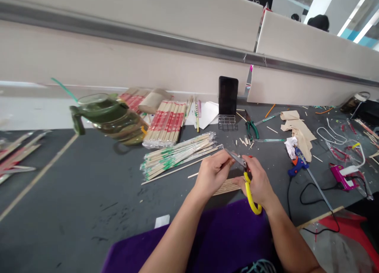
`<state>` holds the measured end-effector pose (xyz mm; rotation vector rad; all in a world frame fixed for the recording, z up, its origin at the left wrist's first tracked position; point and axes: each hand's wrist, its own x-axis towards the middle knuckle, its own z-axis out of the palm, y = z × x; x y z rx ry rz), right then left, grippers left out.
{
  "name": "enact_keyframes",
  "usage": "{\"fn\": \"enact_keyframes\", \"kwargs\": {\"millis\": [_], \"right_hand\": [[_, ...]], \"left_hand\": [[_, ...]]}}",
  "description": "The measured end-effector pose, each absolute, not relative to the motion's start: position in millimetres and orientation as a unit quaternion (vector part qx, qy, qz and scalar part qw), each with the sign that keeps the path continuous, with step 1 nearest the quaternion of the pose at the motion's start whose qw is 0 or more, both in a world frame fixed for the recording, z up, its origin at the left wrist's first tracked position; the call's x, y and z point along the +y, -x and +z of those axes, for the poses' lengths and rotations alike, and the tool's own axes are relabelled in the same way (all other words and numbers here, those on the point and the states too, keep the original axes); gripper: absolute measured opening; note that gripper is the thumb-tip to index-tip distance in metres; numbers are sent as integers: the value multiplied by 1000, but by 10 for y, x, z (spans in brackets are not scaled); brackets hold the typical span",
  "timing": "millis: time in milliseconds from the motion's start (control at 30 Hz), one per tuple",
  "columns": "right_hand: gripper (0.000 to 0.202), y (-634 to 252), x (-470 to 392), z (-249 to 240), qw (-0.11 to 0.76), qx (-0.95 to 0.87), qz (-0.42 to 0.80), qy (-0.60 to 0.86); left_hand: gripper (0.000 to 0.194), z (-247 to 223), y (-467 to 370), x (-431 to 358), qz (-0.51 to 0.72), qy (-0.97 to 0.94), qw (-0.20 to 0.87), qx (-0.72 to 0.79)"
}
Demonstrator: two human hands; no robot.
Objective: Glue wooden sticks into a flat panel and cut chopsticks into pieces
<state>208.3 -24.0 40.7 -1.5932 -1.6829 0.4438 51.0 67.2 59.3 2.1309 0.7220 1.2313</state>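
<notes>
Several short stick pieces (246,140) appear cut; bundled sticks (177,156) are unprocessed. Right hand (259,183) grips yellow-handled scissors (249,191) between both hands; left hand (213,173) pinches beside blades, contents unclear.

We are looking at a dark grey table (89,194), where a jug (118,123) is standing by red-marked chopsticks (166,123), and green-marked chopsticks (177,154), a row of bare sticks (227,187), pliers (251,127), brown paper (300,131) and a glue gun (297,168) are lying.

Black phone (228,95) on wire stand (227,123), green-lidded pitcher (110,117) well apart
</notes>
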Motion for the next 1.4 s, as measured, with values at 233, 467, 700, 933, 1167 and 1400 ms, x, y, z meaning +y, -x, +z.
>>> {"fn": "enact_keyframes", "kwargs": {"millis": [233,467,700,933,1167,1400], "right_hand": [[42,-2096,-204,398,390,-662,164,619],[37,-2106,-158,375,385,-648,174,634],[47,-2114,-177,371,381,-644,195,634],[59,-2136,-217,428,373,-659,205,620],[46,-2110,-212,428,386,-648,217,620],[34,-2109,-173,438,377,-632,218,641]], "left_hand": [[18,611,-510,656,459,-788,312,267],[16,585,-542,641,466,-777,287,310],[18,569,-555,675,497,-781,267,268],[17,586,-560,664,485,-782,293,260],[17,602,-529,682,452,-781,340,263],[19,542,-565,680,456,-766,343,296]]}}
